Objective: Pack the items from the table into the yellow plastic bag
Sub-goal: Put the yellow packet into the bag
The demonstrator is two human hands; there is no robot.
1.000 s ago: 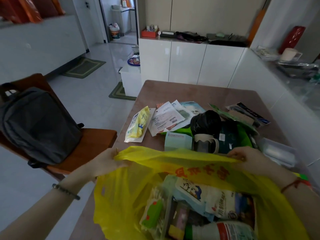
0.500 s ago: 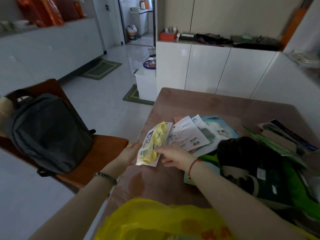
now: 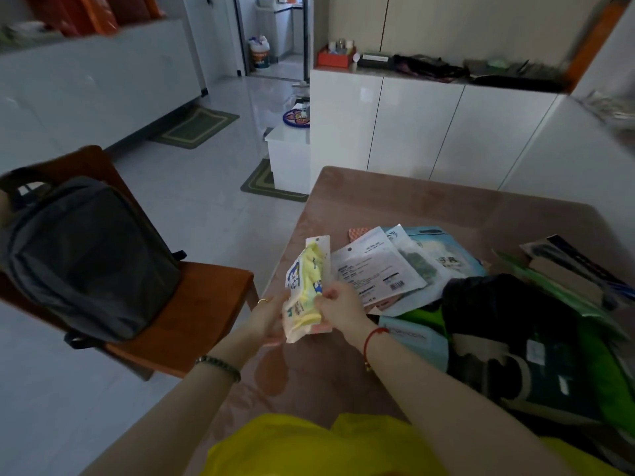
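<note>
Head view: both hands grip 1 yellow-and-white packet (image 3: 307, 290) at its lower end, left hand (image 3: 268, 319) cupping beneath, right hand (image 3: 338, 309) with fingers (image 3: 324, 297) pinched closed on its edge, probably to steady the floppy pack. It is raised off the bench (image 3: 395, 201). Yellow plastic bag (image 3: 309, 448) waits at 6 o'clock; flat pouches (image 3: 378, 266) lie toward 2 o'clock.

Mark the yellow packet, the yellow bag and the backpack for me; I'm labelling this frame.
yellow packet (image 3: 305, 286): head view, middle of its printed front.
yellow bag (image 3: 309, 448): head view, crumpled top near the bottom edge.
backpack (image 3: 89, 259): head view, centre of its front panel.
</note>
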